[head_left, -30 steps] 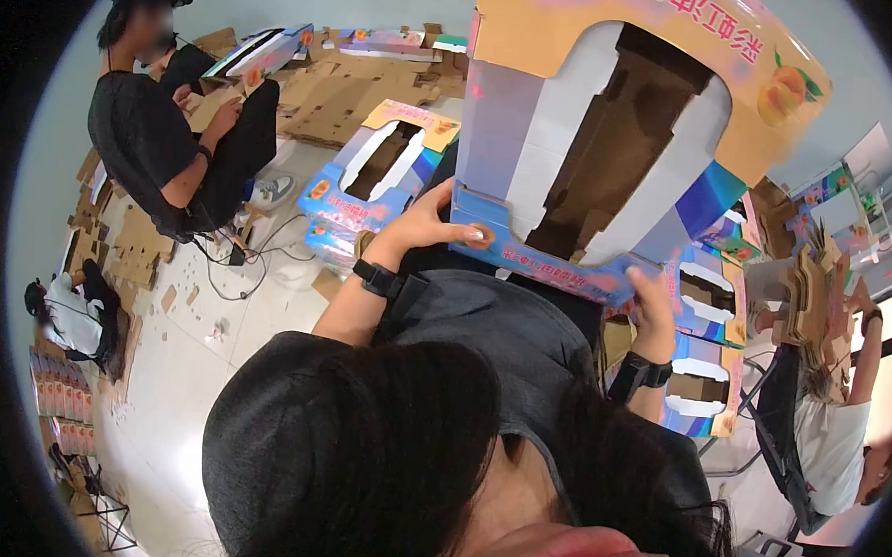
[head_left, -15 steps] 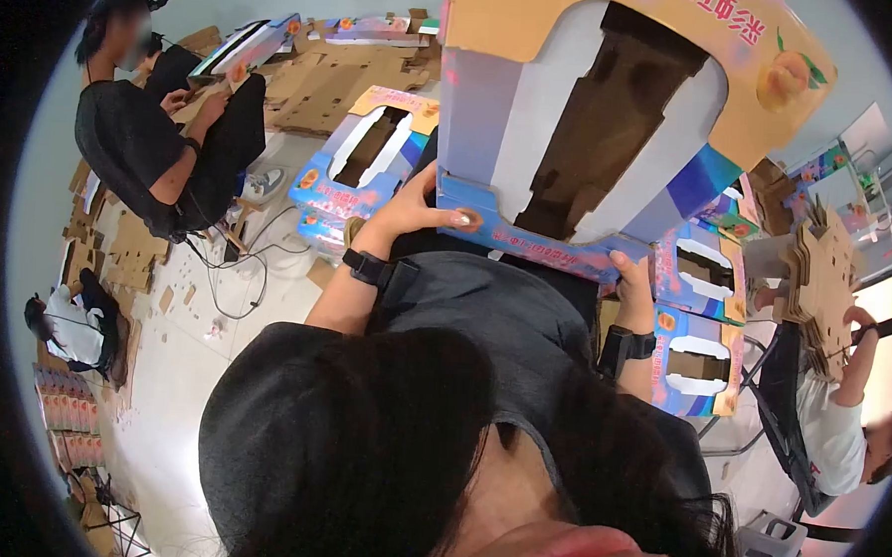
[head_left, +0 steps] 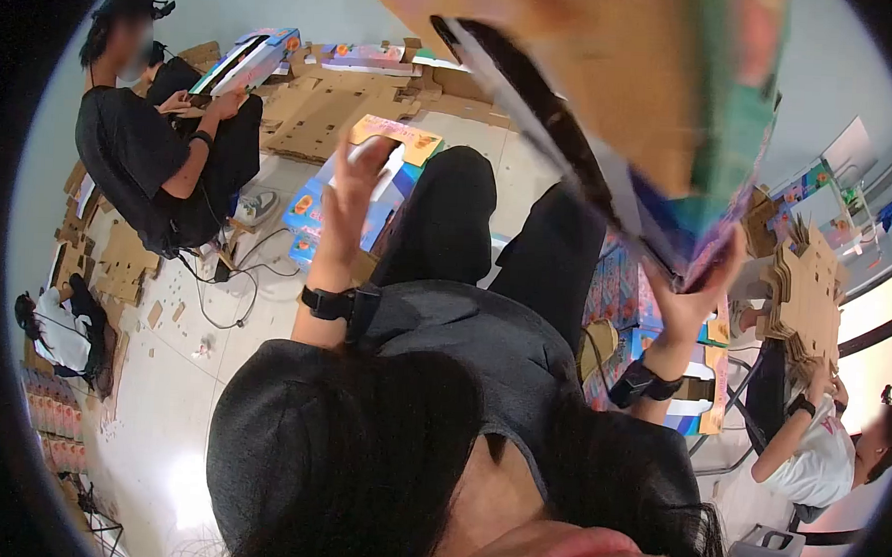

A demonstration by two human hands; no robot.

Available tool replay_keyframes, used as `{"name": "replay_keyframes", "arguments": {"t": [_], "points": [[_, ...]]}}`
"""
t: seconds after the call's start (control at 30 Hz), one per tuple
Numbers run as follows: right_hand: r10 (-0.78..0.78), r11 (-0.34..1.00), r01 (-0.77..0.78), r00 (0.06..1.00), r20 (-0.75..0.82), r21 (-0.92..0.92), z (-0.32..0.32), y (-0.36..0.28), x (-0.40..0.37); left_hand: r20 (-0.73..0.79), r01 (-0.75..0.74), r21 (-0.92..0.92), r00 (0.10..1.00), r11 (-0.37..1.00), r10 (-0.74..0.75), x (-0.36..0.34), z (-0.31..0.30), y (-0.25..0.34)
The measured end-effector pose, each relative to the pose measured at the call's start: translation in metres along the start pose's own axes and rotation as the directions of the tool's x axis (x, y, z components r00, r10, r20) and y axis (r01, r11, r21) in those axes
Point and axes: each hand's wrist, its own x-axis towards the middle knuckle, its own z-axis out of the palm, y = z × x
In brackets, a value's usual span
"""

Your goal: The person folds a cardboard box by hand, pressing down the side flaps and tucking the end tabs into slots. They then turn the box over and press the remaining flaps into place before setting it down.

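A printed cardboard box [head_left: 624,77] with a cut-out window is raised high in front of me, tilted and blurred by motion. My right hand [head_left: 696,287] grips its lower corner from beneath. My left hand [head_left: 346,199] is away from the box, raised with fingers apart and holding nothing. Just behind that hand, similar blue and orange boxes [head_left: 305,213] are stacked near my left knee. More printed boxes [head_left: 715,390] stand by my right forearm, partly covered by it.
A person at left [head_left: 138,156] sits handling another printed box [head_left: 262,56]. Flat cardboard sheets [head_left: 323,124] lie beyond. At right, a person in white [head_left: 812,454] has hands at a stack of brown cardboard [head_left: 809,294]. A cable [head_left: 256,295] runs over the floor.
My left hand has let go of the box and moved left, opening. The box has turned and tilted to the right in my right hand, exposing my knees.
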Motion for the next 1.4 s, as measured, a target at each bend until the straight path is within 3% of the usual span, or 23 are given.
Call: {"name": "replay_keyframes", "arguments": {"t": [0.07, 0.1, 0.17, 0.2, 0.23, 0.3, 0.4, 0.53, 0.6, 0.73, 0.8, 0.87, 1.0, 1.07, 1.17, 1.23, 1.33, 1.4], "points": [[-0.24, 0.931, 0.233, 0.971, 0.01, -0.281, -0.011, -0.032, 0.019, -0.185, -0.083, 0.07, 0.978, 0.994, 0.095, 0.0, -0.004, 0.019], [-0.353, 0.847, 0.337, 0.935, 0.039, -0.41, -0.016, -0.043, 0.026, -0.276, -0.052, 0.096, 0.958, 0.994, 0.077, -0.004, -0.003, 0.029], [-0.463, 0.713, 0.434, 0.881, 0.095, -0.551, -0.023, -0.063, 0.029, -0.281, -0.063, 0.187, 0.953, 0.98, 0.114, -0.015, -0.018, 0.039], [-0.511, 0.632, 0.473, 0.85, 0.13, -0.613, -0.025, -0.07, 0.029, -0.192, -0.107, 0.249, 0.969, 0.963, 0.158, -0.023, -0.043, 0.035], [-0.55, 0.579, 0.516, 0.819, 0.165, -0.632, -0.029, -0.072, 0.029, -0.1, -0.155, 0.305, 0.976, 0.94, 0.193, -0.018, -0.028, 0.058], [-0.506, 0.563, 0.529, 0.828, 0.242, -0.634, -0.036, -0.082, 0.028, -0.105, -0.447, 0.357, 0.853, 0.82, 0.511, -0.001, 0.055, 0.106], [-0.373, 0.641, 0.521, 0.853, 0.365, -0.563, -0.047, -0.084, 0.027, 0.004, -0.443, 0.43, 0.872, 0.787, 0.489, -0.005, 0.063, 0.127], [-0.211, 0.798, 0.437, 0.847, 0.488, -0.415, -0.039, -0.071, 0.027, 0.253, -0.332, 0.256, 0.929, 0.908, 0.269, -0.006, 0.051, 0.117], [-0.149, 0.806, 0.402, 0.849, 0.508, -0.436, -0.034, -0.07, 0.029, 0.131, -0.234, 0.206, 0.969, 0.95, 0.21, -0.006, 0.057, 0.103], [-0.245, 0.681, 0.47, 0.869, 0.431, -0.562, -0.029, -0.065, 0.034, 0.056, -0.219, 0.212, 0.976, 0.952, 0.212, 0.0, 0.044, 0.096], [-0.247, 0.739, 0.412, 0.902, 0.355, -0.533, -0.029, -0.048, 0.033, -0.047, -0.147, 0.207, 0.986, 0.967, 0.16, -0.001, 0.041, 0.092], [-0.261, 0.847, 0.327, 0.943, 0.208, -0.42, -0.025, -0.026, 0.031, -0.083, -0.179, 0.253, 0.975, 0.951, 0.206, 0.002, 0.04, 0.082], [-0.136, 0.99, 0.137, 0.991, 0.018, -0.023, -0.012, 0.026, 0.02, -0.168, -0.113, 0.302, 0.971, 0.947, 0.169, 0.003, 0.026, 0.054], [0.127, 0.975, -0.133, 0.991, 0.046, 0.18, -0.02, 0.09, -0.007, -0.186, -0.103, 0.32, 0.968, 0.942, 0.169, 0.003, 0.021, 0.044], [0.428, 0.878, -0.465, 0.868, 0.25, 0.111, -0.032, 0.151, -0.033, -0.196, -0.116, 0.391, 0.959, 0.913, 0.206, 0.0, 0.013, 0.028], [0.523, 0.79, -0.581, 0.806, 0.278, 0.197, -0.022, 0.151, -0.039, -0.161, -0.117, 0.503, 0.961, 0.856, 0.226, -0.004, 0.015, 0.028], [0.558, 0.728, -0.635, 0.768, 0.314, 0.26, -0.006, 0.166, -0.054, -0.226, 0.124, 0.465, 0.974, 0.877, -0.017, -0.008, -0.003, 0.014], [0.56, 0.705, -0.649, 0.757, 0.336, 0.287, 0.006, 0.182, -0.058, -0.232, 0.207, 0.472, 0.967, 0.857, -0.106, -0.009, -0.005, 0.006]]}}
